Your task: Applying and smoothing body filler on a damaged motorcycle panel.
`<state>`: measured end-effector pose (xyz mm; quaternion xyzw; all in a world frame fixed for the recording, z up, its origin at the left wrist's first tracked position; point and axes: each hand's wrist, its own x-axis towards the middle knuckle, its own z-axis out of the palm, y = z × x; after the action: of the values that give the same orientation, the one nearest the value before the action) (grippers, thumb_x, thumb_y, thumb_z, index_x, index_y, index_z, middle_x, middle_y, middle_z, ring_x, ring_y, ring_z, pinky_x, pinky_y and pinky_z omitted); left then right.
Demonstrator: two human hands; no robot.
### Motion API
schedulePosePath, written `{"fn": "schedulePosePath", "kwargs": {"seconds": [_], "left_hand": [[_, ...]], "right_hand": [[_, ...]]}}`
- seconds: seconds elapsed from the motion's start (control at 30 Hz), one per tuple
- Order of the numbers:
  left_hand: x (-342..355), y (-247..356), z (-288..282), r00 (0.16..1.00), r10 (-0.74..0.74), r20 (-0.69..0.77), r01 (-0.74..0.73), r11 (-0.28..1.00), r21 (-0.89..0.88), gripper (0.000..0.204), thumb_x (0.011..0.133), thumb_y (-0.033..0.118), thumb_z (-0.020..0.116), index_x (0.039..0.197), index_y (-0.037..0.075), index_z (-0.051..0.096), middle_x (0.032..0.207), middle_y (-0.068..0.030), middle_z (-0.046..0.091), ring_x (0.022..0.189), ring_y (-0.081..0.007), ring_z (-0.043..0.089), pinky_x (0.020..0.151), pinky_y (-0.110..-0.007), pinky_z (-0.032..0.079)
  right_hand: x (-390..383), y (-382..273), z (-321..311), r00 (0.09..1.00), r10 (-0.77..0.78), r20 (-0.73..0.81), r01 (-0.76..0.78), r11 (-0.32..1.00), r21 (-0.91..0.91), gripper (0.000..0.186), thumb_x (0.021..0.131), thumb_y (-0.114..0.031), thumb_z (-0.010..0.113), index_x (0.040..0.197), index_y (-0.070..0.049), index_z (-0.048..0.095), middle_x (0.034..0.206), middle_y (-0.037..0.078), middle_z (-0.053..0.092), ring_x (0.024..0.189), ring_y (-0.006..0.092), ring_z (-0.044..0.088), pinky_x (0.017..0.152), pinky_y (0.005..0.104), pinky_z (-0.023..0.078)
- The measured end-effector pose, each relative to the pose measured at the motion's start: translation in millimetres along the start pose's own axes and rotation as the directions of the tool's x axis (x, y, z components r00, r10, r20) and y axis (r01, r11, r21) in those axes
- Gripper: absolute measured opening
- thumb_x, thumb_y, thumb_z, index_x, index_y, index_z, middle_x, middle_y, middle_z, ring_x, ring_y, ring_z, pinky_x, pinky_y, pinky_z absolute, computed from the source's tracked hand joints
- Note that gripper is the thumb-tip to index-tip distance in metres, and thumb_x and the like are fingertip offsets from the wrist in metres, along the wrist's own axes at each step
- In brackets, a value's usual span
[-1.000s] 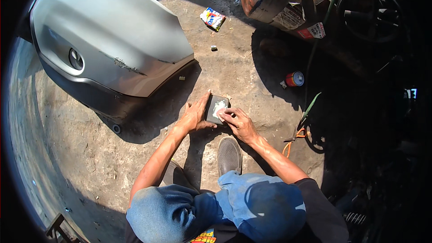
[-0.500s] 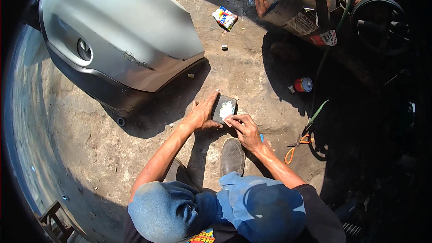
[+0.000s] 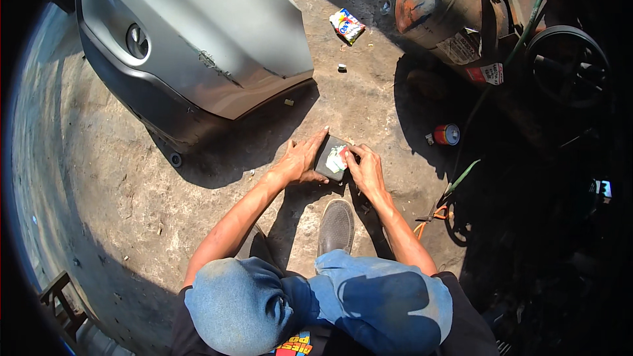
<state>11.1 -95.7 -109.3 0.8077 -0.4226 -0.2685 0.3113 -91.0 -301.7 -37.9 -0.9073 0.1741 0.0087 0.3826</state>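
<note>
A dark, flat rectangular plate (image 3: pixel 323 163) lies low between my hands, just beyond my shoe. White paste (image 3: pixel 335 159) is smeared over its right half, with a greenish tint in places. My left hand (image 3: pixel 302 161) grips the plate's left side, fingers stretched along the far edge and thumb at the near edge. Between the fingertips of my right hand (image 3: pixel 367 170) is pinched a small reddish spreader (image 3: pixel 343 152), touching the paste. The fingers partly cover the spreader.
A silver car bumper (image 3: pixel 217 33) with scuffed paint stands at upper left. A rusty tank (image 3: pixel 432 10) and a black wheel (image 3: pixel 568 66) are at upper right. A bright packet (image 3: pixel 347 26), a red can (image 3: pixel 447 134) and orange-handled pliers (image 3: pixel 440 213) lie on the ground.
My right hand has moved up and rightward across the plate with the spreader. The paste is now spread differently, with green showing. My left hand keeps its hold on the plate.
</note>
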Motion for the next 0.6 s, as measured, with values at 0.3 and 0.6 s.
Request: {"fn": "schedulePosePath", "kwargs": {"seconds": [0.3,0.6], "left_hand": [[-1,2,-5,1.000,0.006,-0.017,-0.006,0.999,-0.034,0.144,0.066,0.065,0.090,0.170,0.011,0.007,0.168,-0.0214,0.034,0.153,-0.0400,0.037,0.113,-0.075,0.028],[4,11,-11,1.000,-0.013,0.021,0.013,0.999,-0.045,0.146,0.064,0.056,0.094,0.170,0.013,0.003,0.169,-0.0192,0.032,0.151,-0.0412,0.040,0.115,-0.077,0.027]], "right_hand": [[-17,-14,-2,0.990,-0.121,-0.068,0.125,0.991,0.045,0.024,0.094,-0.005,0.072,0.117,-0.005,0.078,0.107,0.016,0.071,0.098,0.0311,0.070,0.087,0.0385,0.055],[-56,11,-10,0.927,-0.358,-0.115,0.343,0.930,-0.129,0.057,0.081,0.006,0.076,0.132,-0.019,0.074,0.123,0.012,0.067,0.109,0.0332,0.064,0.093,0.0434,0.054]]}}
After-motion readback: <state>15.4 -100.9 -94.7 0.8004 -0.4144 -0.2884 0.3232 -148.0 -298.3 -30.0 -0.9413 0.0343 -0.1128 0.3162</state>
